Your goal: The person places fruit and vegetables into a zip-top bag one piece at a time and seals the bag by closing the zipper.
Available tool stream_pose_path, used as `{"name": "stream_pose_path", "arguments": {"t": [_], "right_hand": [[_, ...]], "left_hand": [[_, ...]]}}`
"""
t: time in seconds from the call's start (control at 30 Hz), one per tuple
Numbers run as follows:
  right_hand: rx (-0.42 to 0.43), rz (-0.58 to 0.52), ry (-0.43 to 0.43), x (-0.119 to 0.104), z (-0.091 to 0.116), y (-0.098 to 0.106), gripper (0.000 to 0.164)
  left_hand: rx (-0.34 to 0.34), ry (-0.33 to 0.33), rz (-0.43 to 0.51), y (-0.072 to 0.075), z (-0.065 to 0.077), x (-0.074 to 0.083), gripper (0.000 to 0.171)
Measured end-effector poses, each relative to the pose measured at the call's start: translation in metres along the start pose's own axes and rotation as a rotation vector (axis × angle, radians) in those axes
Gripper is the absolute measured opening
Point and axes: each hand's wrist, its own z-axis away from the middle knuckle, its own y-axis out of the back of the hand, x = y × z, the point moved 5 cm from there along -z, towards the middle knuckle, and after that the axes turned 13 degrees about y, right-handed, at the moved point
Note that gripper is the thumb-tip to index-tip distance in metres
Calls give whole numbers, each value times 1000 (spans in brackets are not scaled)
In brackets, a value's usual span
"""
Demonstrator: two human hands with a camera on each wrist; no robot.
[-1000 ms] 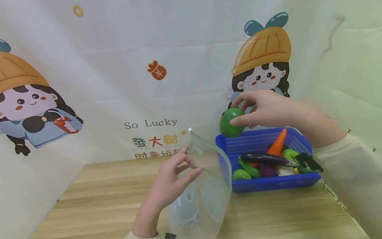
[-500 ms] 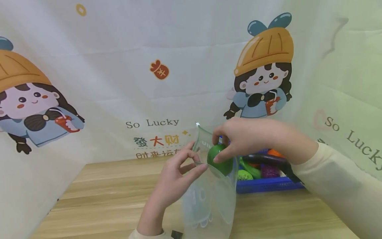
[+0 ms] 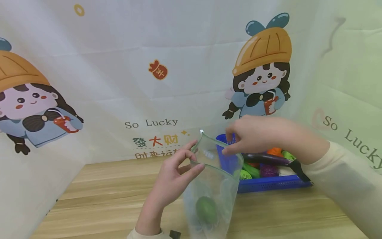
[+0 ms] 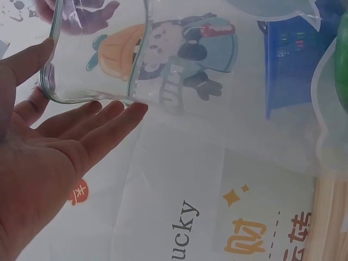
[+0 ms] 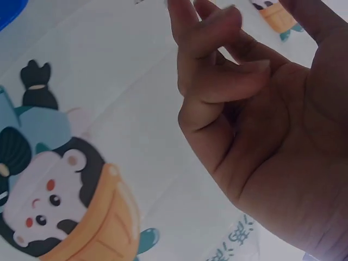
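1. Left hand (image 3: pixel 171 181): I observe thumb and fingers pinching the translucent bag (image 3: pixel 223 194) at its gaping mouth.
2. Right hand (image 3: pixel 258 136): loosely bent, gripping nothing, at the mouth; I cannot confirm contact.
3. Green oval item (image 3: pixel 206 209): low inside the bag.
4. Blue basket (image 3: pixel 268 185) of vegetables (image 3: pixel 269 170): near the bench's (image 3: pixel 104 192) back right corner.

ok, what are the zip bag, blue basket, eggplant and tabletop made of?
Zip bag: likely thin, translucent plastic film; the green fruit shows through.
Blue basket: probably molded plastic, low sheen; uniform color, perforated wall.
Eggplant: smooth, slightly glossy skin; real or replica, can't tell.
Tabletop: wood or wood-look laminate; pale streaked grain, but the core isn't visible.
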Motion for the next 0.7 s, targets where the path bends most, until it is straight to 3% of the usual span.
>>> {"name": "stream_pose_path", "arguments": {"t": [0.23, 0.53, 0.7], "right_hand": [[-94, 7, -105, 54, 11, -11, 39], [-195, -176, -309, 135, 42, -33, 28], [-237, -200, -400, 168, 61, -48, 31]], "left_hand": [[-33, 40, -11, 1, -1, -6, 17], [-10, 69, -42, 5, -1, -9, 15], [5, 79, -58, 6, 0, -10, 15]]}}
